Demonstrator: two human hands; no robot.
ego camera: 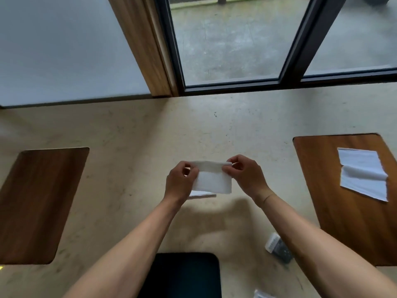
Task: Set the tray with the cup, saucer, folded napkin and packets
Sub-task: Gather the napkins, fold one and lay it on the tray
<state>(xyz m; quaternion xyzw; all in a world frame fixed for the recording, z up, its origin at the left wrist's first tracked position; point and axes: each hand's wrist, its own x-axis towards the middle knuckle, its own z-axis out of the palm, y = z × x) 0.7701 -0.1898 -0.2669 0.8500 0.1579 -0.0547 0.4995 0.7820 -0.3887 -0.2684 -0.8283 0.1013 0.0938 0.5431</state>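
Holding a white napkin (212, 178) up between both hands above the worktop (133, 130).

Our left hand (180, 181) and right hand (247, 175) each have their fingers pinched on a top corner. A second napkin (363, 174) lies unfolded on the wooden tray (352, 216) to our right; packets (278, 247) sit near it.

Soft, grey daylight comes in through the window (232, 39) ahead, leaving the room evenly lit and rather dim. The forearms throw a faint, blurred shadow on the worktop (133, 130) beneath them. The wide lens bows straight lines near the edges, and the whole view is slightly soft.
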